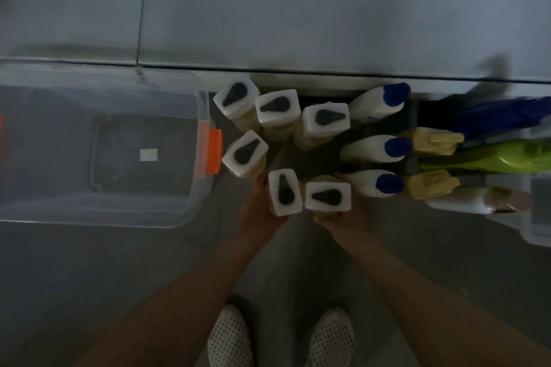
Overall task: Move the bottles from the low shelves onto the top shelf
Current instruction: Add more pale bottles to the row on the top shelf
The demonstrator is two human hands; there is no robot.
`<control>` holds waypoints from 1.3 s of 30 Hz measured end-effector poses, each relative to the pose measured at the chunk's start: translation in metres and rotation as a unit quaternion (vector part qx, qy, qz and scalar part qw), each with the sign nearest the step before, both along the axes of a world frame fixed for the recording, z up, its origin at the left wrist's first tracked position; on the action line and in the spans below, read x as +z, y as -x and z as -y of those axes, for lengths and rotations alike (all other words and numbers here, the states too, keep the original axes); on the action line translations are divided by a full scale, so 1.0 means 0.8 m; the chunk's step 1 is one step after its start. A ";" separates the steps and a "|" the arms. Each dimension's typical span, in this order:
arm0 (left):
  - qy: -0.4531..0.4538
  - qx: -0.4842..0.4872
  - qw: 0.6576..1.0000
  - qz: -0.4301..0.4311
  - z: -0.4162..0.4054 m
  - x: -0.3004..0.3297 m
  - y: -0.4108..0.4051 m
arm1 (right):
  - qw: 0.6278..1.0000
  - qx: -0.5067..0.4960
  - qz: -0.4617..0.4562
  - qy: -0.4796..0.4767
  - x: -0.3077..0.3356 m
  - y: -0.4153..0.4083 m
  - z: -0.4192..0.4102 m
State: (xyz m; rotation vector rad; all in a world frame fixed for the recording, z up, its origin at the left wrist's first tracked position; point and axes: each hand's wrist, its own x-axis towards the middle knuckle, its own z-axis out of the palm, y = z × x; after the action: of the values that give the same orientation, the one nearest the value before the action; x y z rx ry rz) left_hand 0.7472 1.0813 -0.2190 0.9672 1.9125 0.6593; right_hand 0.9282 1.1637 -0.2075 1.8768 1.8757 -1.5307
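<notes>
Between both hands, at the near edge of the cluster: two white-capped bottles, standing upright, long axes straight toward the camera, caps side by side and nearly touching. Left hand [260, 211] curled round the left bottle [284, 192]; right hand [340, 219] wrapped round the right bottle [327, 195]; fingers mostly hidden under the caps, so exact finger placement impossible to tell. Equally near, one hand per bottle.

Just beyond the grip: four more of the same bottles [277, 107] in a loose arc, upright, with a bare dark patch of the shelf [313, 155] between them and the held pair. Probably the setting-down spot, judging by the gap, with little room on either side and a knocked neighbour the likely slip.

Right of the grip: three blue-capped bottles [398, 146] leaning outward, the nearest just beside the right hand; further right, yellow trigger sprayers [435, 140], a green bottle [492, 159] and a blue one, crowded together.

Left of the grip: a clear lidded bin [98, 188] with an orange latch [214, 150], contents too dim to make out.
</notes>
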 end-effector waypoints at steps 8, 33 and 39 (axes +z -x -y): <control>0.049 -0.019 0.997 0.049 -0.007 0.013 0.014 | 0.993 -0.087 -0.063 0.043 0.002 -0.014 -0.003; 0.043 0.150 0.947 0.279 0.016 0.419 0.027 | 0.940 -0.168 -0.222 0.199 0.419 0.007 0.005; 0.006 0.184 0.927 0.328 0.004 0.561 0.032 | 0.935 -0.178 -0.263 0.156 0.551 0.023 -0.002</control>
State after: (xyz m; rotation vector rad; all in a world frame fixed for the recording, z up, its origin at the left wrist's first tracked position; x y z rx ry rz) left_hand 0.7219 1.0781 0.2296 0.2978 1.4841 1.0346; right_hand 0.9100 1.1653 0.2333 1.8495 1.3454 -2.4857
